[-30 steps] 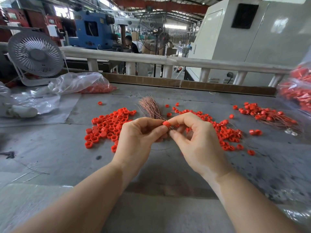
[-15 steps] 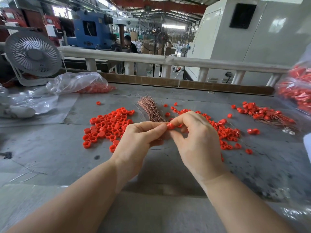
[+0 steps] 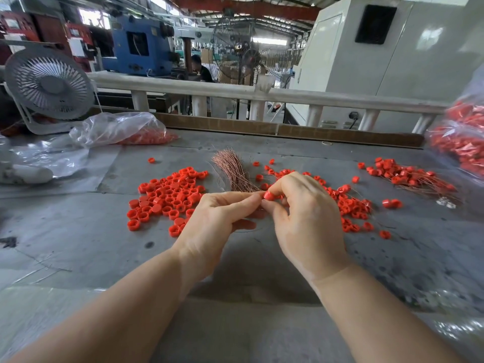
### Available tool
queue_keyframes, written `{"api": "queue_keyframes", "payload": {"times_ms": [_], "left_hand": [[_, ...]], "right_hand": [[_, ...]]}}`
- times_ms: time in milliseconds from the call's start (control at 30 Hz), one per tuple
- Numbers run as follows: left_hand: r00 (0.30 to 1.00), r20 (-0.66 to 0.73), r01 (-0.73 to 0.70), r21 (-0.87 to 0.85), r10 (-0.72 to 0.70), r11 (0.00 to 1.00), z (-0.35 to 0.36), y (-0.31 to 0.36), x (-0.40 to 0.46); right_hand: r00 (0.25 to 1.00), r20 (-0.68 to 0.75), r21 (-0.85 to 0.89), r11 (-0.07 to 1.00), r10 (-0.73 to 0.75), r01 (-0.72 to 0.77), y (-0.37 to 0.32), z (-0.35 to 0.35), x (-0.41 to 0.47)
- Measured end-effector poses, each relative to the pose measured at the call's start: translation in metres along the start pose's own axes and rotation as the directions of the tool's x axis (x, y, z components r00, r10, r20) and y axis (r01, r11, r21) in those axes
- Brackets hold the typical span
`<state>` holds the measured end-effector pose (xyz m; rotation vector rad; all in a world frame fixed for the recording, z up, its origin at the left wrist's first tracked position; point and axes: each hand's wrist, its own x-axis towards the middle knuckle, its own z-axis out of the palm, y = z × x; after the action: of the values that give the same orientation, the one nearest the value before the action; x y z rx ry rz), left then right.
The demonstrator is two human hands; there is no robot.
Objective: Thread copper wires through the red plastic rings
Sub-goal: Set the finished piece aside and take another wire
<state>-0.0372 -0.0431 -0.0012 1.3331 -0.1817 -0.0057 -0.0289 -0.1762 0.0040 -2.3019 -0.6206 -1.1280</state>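
My right hand pinches one red plastic ring between thumb and forefinger above the grey table. My left hand meets it fingertip to fingertip, its thumb and forefinger pinched together at the ring; the thin copper wire between them is too fine to make out. A bundle of copper wires lies fanned out just behind my hands. A pile of loose red rings lies to the left. Rings with wires through them lie scattered to the right, and a further heap sits at the far right.
A white desk fan stands at the back left beside a clear plastic bag of red rings. Another bag of red rings hangs at the right edge. A white railing and a cardboard strip bound the table's far side.
My hands stay together at the ring, with only small finger shifts. The ring sits a little more to the right between my fingertips than before.
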Motion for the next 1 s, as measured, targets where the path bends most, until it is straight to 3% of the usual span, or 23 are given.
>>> {"api": "queue_keyframes", "payload": {"times_ms": [367, 800, 1000], "left_hand": [[0.999, 0.022, -0.022, -0.077, 0.023, 0.997, -0.0031, 0.0000, 0.0028], [1.000, 0.021, 0.026, -0.126, -0.023, 0.992, -0.0044, -0.0006, 0.0035], [0.998, 0.062, 0.030, -0.185, -0.019, 0.982, -0.0039, 0.0027, 0.0039]], "right_hand": [[0.993, -0.002, 0.079, 0.990, -0.114, 0.114, -0.0017, -0.0024, 0.0007], [0.993, -0.025, 0.126, 0.985, -0.113, 0.115, 0.0032, -0.0007, 0.0006], [0.998, -0.062, 0.212, 0.977, -0.027, 0.040, 0.0070, 0.0015, 0.0015]]}}
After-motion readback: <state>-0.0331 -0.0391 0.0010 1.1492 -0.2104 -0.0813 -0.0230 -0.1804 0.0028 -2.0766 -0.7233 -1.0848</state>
